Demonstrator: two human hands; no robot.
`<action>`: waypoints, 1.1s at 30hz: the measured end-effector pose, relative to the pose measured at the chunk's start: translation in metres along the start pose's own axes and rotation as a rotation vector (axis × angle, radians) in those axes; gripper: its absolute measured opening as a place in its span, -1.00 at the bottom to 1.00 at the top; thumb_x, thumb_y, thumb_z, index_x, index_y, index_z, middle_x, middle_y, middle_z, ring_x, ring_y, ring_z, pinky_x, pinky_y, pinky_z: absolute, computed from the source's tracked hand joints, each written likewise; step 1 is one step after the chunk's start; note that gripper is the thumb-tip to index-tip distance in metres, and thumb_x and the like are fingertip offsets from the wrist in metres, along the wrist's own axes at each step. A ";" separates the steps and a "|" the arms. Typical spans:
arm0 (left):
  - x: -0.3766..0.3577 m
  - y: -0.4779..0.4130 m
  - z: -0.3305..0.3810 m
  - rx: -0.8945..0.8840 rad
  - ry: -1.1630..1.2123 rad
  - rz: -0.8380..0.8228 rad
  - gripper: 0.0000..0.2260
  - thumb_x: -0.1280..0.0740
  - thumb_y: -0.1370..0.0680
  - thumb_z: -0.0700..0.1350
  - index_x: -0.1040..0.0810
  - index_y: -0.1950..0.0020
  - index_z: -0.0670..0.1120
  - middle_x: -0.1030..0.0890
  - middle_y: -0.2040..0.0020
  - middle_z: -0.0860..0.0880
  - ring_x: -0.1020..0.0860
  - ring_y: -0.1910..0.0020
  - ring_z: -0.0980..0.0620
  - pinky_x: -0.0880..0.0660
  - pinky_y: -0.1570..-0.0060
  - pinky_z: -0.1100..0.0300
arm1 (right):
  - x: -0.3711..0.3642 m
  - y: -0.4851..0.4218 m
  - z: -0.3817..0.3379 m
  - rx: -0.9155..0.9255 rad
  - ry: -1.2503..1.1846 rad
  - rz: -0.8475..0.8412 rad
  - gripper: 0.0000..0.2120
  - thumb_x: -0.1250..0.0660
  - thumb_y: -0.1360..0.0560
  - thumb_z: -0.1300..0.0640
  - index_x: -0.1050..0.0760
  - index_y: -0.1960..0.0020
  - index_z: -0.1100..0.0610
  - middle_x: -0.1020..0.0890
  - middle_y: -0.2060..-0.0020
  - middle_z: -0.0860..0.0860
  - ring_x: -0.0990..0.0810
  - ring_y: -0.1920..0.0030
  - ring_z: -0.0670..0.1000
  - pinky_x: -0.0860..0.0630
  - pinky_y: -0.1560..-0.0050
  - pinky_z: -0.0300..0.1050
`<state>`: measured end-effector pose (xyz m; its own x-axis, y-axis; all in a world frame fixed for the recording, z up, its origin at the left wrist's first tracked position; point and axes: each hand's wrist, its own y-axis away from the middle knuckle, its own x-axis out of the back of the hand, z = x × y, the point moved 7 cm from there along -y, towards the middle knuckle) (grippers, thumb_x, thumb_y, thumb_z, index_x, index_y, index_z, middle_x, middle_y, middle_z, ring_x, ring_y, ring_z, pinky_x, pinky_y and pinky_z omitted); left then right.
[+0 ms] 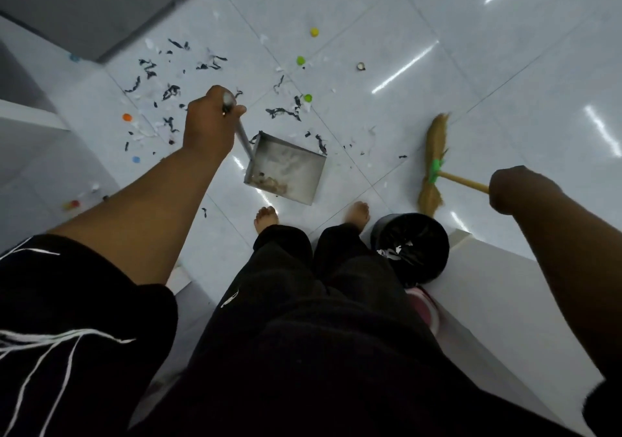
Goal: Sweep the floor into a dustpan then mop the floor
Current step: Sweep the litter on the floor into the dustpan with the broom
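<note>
Tiled floor point(437, 32) is lying open ahead and rightward; a white ledge point(488, 285) is hemming the right, bin point(414, 244) against its corner. Left hand point(210, 123) is gripping the dustpan point(286, 167) by its handle, near the feet point(267, 216); right hand point(518, 189) is clasping the broom point(434, 153), well apart. Scraps point(282, 112) are littering beyond.

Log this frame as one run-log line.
phase: sweeping | left hand: holds dustpan handle | right hand: holds broom handle | dustpan: little debris inside | floor: scraps, coloured caps scattered
</note>
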<state>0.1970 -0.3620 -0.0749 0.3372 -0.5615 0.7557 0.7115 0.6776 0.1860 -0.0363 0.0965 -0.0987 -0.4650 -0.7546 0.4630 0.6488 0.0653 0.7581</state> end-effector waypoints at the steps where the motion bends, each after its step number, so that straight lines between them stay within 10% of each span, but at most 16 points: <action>1: 0.006 0.002 -0.008 0.007 -0.006 0.019 -0.91 -0.35 -0.58 -0.16 -0.46 0.07 -0.11 -0.51 0.15 -0.05 -0.48 0.14 0.07 -0.27 0.23 0.64 | 0.005 0.000 -0.016 0.014 -0.019 0.022 -0.78 -0.25 -0.41 0.23 -0.54 -0.04 0.18 -0.48 0.27 0.09 -0.53 0.29 0.09 -0.57 0.20 -0.02; 16: 0.091 0.031 -0.084 0.124 0.005 0.248 -0.81 -0.37 -0.57 -0.13 -0.53 0.00 -0.27 -0.63 0.08 -0.19 -0.61 0.09 -0.05 -0.56 0.01 0.13 | 0.101 -0.011 -0.208 0.343 -0.011 0.156 -0.72 -0.36 -0.37 0.20 -0.26 0.36 0.10 -0.48 0.33 0.06 -0.51 0.39 0.03 -0.47 0.39 -0.12; 21: 0.123 0.041 -0.106 0.143 -0.027 0.326 -0.81 -0.37 -0.56 -0.13 -0.53 0.03 -0.27 -0.57 0.16 -0.11 -0.55 0.16 0.00 -0.48 0.11 0.24 | 0.130 0.008 -0.254 0.442 -0.005 0.183 -0.72 -0.35 -0.38 0.21 -0.25 0.35 0.11 -0.46 0.32 0.06 -0.48 0.41 0.02 -0.40 0.40 -0.15; 33: 0.182 0.064 -0.141 0.281 0.007 0.432 -0.79 -0.36 -0.56 -0.13 -0.52 0.02 -0.29 -0.62 0.06 -0.23 -0.62 0.03 -0.16 -0.55 -0.04 0.03 | 0.160 0.079 -0.226 0.404 0.066 0.245 -0.82 -0.33 -0.45 0.21 -0.32 0.23 0.14 -0.46 0.31 0.06 -0.47 0.37 0.01 -0.41 0.35 -0.13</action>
<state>0.3907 -0.4880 -0.0143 0.5684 -0.2050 0.7968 0.3137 0.9493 0.0204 0.0770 -0.1664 -0.0685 -0.2800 -0.7239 0.6305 0.4422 0.4857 0.7540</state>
